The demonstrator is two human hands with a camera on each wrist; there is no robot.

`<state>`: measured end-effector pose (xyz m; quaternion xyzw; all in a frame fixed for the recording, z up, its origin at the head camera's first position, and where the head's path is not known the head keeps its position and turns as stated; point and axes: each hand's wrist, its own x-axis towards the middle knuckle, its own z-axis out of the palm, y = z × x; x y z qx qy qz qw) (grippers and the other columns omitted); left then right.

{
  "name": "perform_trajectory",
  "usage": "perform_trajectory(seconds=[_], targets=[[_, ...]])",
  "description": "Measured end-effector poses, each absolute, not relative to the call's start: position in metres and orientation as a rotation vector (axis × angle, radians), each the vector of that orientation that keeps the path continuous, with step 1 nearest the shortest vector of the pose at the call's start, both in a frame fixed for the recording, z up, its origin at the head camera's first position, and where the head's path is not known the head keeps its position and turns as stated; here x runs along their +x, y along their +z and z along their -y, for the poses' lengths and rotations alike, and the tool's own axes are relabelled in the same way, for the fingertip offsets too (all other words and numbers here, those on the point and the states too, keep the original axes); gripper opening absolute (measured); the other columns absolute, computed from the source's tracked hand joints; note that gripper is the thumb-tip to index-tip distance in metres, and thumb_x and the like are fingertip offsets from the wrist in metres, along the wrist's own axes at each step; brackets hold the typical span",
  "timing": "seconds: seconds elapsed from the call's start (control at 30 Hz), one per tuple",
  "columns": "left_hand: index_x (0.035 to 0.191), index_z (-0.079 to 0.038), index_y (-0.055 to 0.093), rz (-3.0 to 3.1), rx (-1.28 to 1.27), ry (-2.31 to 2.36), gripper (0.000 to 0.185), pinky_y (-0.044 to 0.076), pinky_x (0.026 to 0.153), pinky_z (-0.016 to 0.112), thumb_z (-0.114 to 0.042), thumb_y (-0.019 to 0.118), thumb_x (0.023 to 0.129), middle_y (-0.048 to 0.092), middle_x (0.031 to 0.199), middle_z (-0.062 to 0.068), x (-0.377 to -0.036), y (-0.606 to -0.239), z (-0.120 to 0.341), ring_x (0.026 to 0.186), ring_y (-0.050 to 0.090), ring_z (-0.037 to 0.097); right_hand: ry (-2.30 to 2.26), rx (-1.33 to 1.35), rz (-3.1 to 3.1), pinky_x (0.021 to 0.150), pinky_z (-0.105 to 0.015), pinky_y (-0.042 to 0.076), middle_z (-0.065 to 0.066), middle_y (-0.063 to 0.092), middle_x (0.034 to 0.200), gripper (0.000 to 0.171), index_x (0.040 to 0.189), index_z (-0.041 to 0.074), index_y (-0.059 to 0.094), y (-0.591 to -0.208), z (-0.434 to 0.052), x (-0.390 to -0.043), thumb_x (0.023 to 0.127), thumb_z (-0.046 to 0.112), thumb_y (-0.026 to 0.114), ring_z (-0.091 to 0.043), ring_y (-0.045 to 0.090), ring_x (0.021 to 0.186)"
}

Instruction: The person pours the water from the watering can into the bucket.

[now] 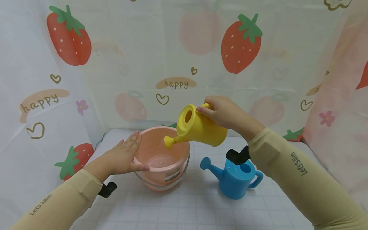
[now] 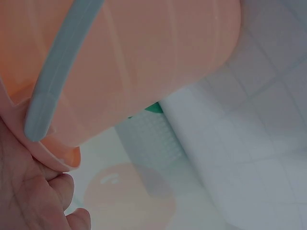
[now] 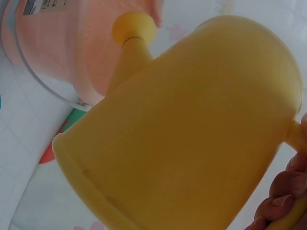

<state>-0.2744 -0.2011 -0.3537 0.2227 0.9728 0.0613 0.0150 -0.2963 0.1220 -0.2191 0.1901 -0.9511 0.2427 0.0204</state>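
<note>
A pink bucket point(image 1: 156, 174) stands upright on the table. My left hand point(image 1: 122, 156) rests on its left rim, fingers straight along the far side and thumb spread toward the front. In the left wrist view the bucket's grey handle point(image 2: 64, 67) hangs beside that hand. My right hand point(image 1: 222, 111) grips the handle of a yellow watering can point(image 1: 205, 129), held in the air and tilted left. Its spout head point(image 1: 169, 142) is over the bucket's opening. The right wrist view shows the can's yellow body point(image 3: 192, 120) and curled fingers point(image 3: 285, 184) around its handle.
A blue watering can point(image 1: 236, 180) stands on the table right of the bucket, below my right forearm, its spout pointing left. The white gridded tabletop point(image 1: 198, 210) ends at a strawberry-printed curtain point(image 1: 138, 64) behind and at the sides.
</note>
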Motion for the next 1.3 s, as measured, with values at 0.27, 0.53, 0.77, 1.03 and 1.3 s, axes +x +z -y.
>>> perform_trajectory(seconds=[0.27, 0.53, 0.77, 1.03, 1.3], targets=[[0.144, 0.005, 0.007, -3.026, 0.688, 0.199, 0.126, 0.011, 0.108, 0.055, -0.087, 0.039, 0.063, 0.004, 0.151, 0.020, -0.2729, -0.3521, 0.2007, 0.139, 0.007, 0.034, 0.739, 0.588, 2.971, 0.064, -0.028, 0.047, -0.008, 0.055, 0.080, 0.033, 0.089, 0.011, 0.055, -0.2178, -0.1195, -0.2969, 0.090, 0.043, 0.052, -0.021, 0.054, 0.074], [0.144, 0.005, 0.008, -3.022, 0.691, 0.195, 0.127, 0.012, 0.108, 0.055, -0.087, 0.039, 0.063, 0.004, 0.151, 0.020, -0.2721, -0.3515, 0.2007, 0.139, 0.007, 0.034, 0.698, 0.614, 2.967, 0.062, -0.028, 0.046, -0.008, 0.054, 0.078, 0.032, 0.087, 0.011, 0.054, -0.2151, -0.1173, -0.2952, 0.090, 0.042, 0.052, -0.021, 0.053, 0.073], [0.144, 0.005, 0.007, -3.019, 0.686, 0.199, 0.126, 0.011, 0.108, 0.055, -0.086, 0.040, 0.063, 0.004, 0.151, 0.020, -0.2710, -0.3503, 0.2005, 0.139, 0.007, 0.034, 0.679, 0.625, 2.968, 0.062, -0.028, 0.046, -0.007, 0.055, 0.078, 0.031, 0.087, 0.011, 0.055, -0.2149, -0.1160, -0.2945, 0.090, 0.041, 0.052, -0.021, 0.054, 0.073], [0.144, 0.005, 0.007, -3.019, 0.683, 0.190, 0.127, 0.012, 0.108, 0.055, -0.087, 0.039, 0.063, 0.004, 0.151, 0.020, -0.2712, -0.3499, 0.2004, 0.139, 0.007, 0.034, 0.667, 0.622, 2.974, 0.064, -0.026, 0.048, -0.006, 0.056, 0.080, 0.032, 0.089, 0.012, 0.055, -0.2130, -0.1160, -0.2923, 0.090, 0.043, 0.051, -0.020, 0.055, 0.072], [0.144, 0.005, 0.006, -3.011, 0.673, 0.184, 0.127, 0.011, 0.108, 0.055, -0.087, 0.039, 0.062, 0.003, 0.151, 0.020, -0.2708, -0.3507, 0.1999, 0.139, 0.006, 0.033, 0.662, 0.616, 2.981, 0.064, -0.027, 0.049, -0.006, 0.057, 0.081, 0.032, 0.089, 0.012, 0.055, -0.2108, -0.1168, -0.2912, 0.090, 0.043, 0.051, -0.020, 0.055, 0.072]])
